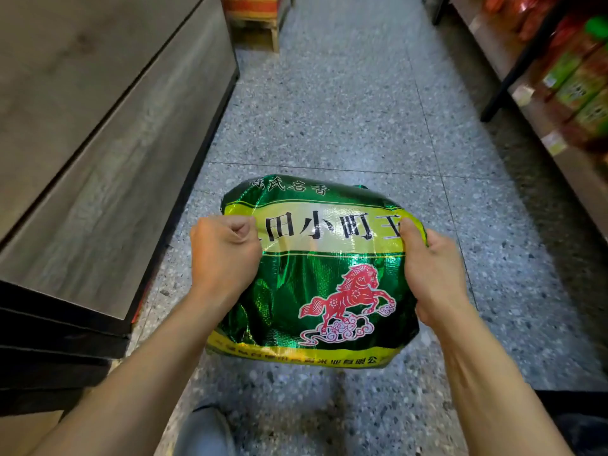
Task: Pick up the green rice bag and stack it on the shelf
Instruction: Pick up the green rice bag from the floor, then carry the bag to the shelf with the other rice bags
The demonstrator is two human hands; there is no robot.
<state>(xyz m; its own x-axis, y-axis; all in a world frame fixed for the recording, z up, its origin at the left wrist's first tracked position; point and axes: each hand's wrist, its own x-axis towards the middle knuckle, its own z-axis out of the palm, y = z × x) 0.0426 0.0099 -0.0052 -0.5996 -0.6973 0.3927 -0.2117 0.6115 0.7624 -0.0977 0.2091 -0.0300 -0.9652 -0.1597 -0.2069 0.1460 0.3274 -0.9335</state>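
Note:
The green rice bag (316, 281), shiny with a yellow band of black characters and a red horse, hangs above the speckled floor in the middle of the aisle. My left hand (223, 255) grips its left side in a closed fist. My right hand (431, 274) clasps its right edge, thumb on top. The grey wooden shelf (82, 136) stands low on the left, its top surface bare.
A speckled terrazzo floor (345, 110) runs ahead as an aisle. On the right a shelf (566, 93) holds green and red packaged goods. A wooden pallet with an orange box (256, 18) stands at the far end. My shoe (204, 429) shows below.

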